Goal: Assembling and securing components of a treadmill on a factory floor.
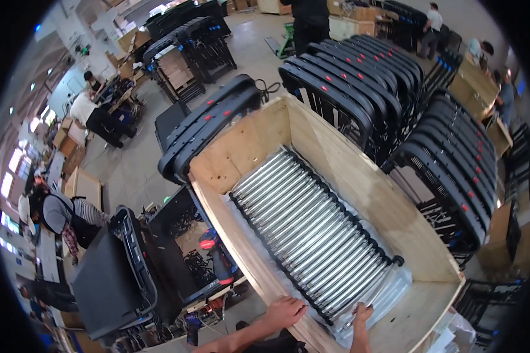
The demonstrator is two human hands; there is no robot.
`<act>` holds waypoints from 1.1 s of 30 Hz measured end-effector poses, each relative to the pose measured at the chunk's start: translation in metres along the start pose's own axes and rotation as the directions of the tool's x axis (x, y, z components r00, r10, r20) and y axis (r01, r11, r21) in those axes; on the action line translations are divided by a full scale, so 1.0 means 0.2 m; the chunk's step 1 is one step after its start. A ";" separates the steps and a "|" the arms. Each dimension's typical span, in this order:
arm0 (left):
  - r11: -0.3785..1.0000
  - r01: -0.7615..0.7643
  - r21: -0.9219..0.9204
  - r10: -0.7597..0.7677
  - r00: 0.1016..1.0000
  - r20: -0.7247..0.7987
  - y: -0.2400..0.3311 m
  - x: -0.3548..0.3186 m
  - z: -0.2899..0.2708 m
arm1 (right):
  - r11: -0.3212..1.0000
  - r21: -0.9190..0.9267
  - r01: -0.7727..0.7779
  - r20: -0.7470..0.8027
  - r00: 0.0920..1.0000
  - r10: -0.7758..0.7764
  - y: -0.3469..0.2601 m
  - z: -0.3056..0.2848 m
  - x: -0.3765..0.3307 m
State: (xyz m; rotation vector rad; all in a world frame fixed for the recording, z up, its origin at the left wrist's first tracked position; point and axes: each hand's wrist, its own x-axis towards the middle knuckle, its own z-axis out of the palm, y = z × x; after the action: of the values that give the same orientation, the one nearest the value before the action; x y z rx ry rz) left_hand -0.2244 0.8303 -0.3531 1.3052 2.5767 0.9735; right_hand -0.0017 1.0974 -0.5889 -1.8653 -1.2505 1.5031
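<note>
A large open wooden crate (359,147) stands in front of me. Inside it lies a row of shiny metal rods (303,217) with black ends, side by side on clear plastic sheeting (397,288). My left hand (285,312) is closed over the crate's near left rim. My right hand (362,313) reaches into the crate, its fingers closed at the lower end of a metal rod (386,279). That rod lies at a slight angle, a little apart from the row, its black end at the upper right.
Left of the crate, a red-and-black power drill (215,253) rests by a bin of small black parts (197,270). Black frames (359,76) stand stacked behind and to the right (453,159). A black padded panel (109,276) stands at left. Several people work farther off.
</note>
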 end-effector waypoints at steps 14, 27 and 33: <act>0.308 -0.272 -0.912 -0.776 0.483 -0.406 0.02 -0.39 -1.53 | 0.763 0.011 0.647 0.999 0.025 -0.035 -0.91 0.43 -2.24; 0.225 0.054 -0.973 -0.828 0.537 -0.162 -0.27 -1.57 -2.17 | 0.757 -0.075 0.649 0.986 -0.064 0.153 -0.60 2.10 -2.82; -0.131 0.035 -0.991 -0.919 0.370 0.135 -0.46 -1.68 -1.79 | 0.085 0.224 0.971 0.957 -0.203 -0.205 -0.27 3.12 -2.70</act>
State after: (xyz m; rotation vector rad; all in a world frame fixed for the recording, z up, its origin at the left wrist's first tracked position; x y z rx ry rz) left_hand -0.2033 0.3597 -0.1888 -0.7908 1.3755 2.4194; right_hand -0.6013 0.5450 -0.4553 0.3795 -3.0383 1.1292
